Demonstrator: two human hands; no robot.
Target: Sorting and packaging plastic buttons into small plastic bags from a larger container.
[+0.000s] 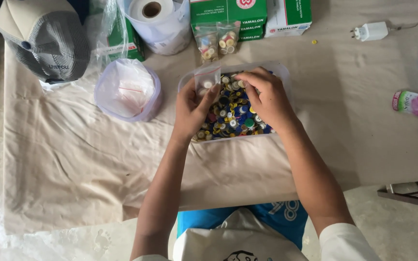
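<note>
A clear plastic tub [281, 71] full of mixed coloured buttons [235, 116] sits on a beige cloth. My left hand [192, 108] holds a small clear zip bag [207, 79] with a few buttons in it, upright over the tub's left side. My right hand [267, 96] rests over the buttons, fingers curled and pinching at the pile near the bag's mouth. Whether a button is between the fingertips cannot be seen.
A round tub of empty zip bags [127, 89] stands to the left. Two filled button bags [217, 42], green boxes [228, 14], a paper roll [156, 19] and a cap [42, 38] lie at the back. A charger [371, 31] and a pink packet [413, 103] are on the right.
</note>
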